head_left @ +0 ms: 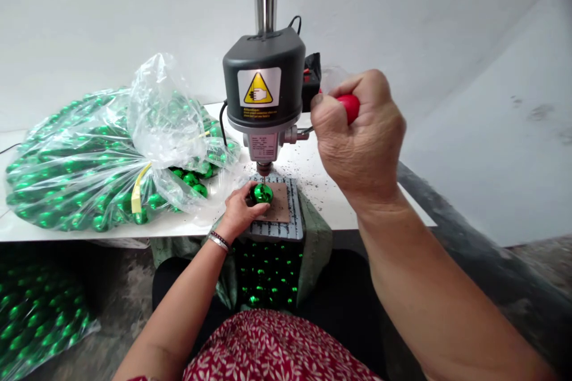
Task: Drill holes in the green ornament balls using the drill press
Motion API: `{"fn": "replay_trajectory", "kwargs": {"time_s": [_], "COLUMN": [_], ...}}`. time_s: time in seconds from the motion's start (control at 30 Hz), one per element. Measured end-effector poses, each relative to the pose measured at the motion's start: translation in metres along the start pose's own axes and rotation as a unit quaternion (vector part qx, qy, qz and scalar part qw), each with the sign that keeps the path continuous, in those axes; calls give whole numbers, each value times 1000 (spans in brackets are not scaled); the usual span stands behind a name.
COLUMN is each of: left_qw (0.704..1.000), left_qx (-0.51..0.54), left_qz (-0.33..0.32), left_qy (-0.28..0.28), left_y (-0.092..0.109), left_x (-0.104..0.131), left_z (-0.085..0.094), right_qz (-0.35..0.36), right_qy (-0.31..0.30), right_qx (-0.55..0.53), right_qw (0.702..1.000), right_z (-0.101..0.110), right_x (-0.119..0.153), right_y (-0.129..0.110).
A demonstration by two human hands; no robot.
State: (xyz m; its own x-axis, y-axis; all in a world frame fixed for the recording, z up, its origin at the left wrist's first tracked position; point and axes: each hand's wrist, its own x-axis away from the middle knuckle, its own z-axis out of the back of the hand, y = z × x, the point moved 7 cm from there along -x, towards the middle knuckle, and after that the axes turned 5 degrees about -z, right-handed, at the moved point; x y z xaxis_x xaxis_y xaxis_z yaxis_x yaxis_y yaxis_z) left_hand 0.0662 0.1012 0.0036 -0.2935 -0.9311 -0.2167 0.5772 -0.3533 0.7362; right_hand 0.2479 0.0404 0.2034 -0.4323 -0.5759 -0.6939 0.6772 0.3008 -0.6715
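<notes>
A small bench drill press [263, 80] stands before me, with a yellow warning label on its dark housing. Under its chuck [264, 169] sits a shiny green ball [263, 193], and the thin bit reaches down to the ball's top. My left hand [241, 209] grips this ball from the left between thumb and fingers, on a brown board [280, 203]. High on the right, my right hand [361, 131] is wrapped round the red knob [349, 108] of the drill press lever. Part of the lever is hidden behind that hand.
On the white table [330, 190], a large clear plastic bag [89, 161] full of green balls lies to the left. More green balls [268, 277] fill a green cloth sack [315, 244] between my knees. Another bag of balls [40, 303] rests on the floor at lower left.
</notes>
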Motion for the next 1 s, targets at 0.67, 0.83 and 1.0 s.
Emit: {"fn": "replay_trajectory", "kwargs": {"time_s": [0.67,0.83,1.0], "left_qw": [1000,999,998], "left_qx": [8,-28,-55], "left_qz": [-18,-12,-9], "left_qy": [12,10,4], "left_y": [0,1,0], "left_x": [5,5,5], "left_z": [-9,-9,-11], "right_qz": [-48,-17,6], "right_qy": [-34,8,24], "right_qx": [29,14,46], "right_qw": [998,1000,999], "right_z": [-8,2,9], "right_x": [-27,-5,18], "right_y": [-3,-4,0]}}
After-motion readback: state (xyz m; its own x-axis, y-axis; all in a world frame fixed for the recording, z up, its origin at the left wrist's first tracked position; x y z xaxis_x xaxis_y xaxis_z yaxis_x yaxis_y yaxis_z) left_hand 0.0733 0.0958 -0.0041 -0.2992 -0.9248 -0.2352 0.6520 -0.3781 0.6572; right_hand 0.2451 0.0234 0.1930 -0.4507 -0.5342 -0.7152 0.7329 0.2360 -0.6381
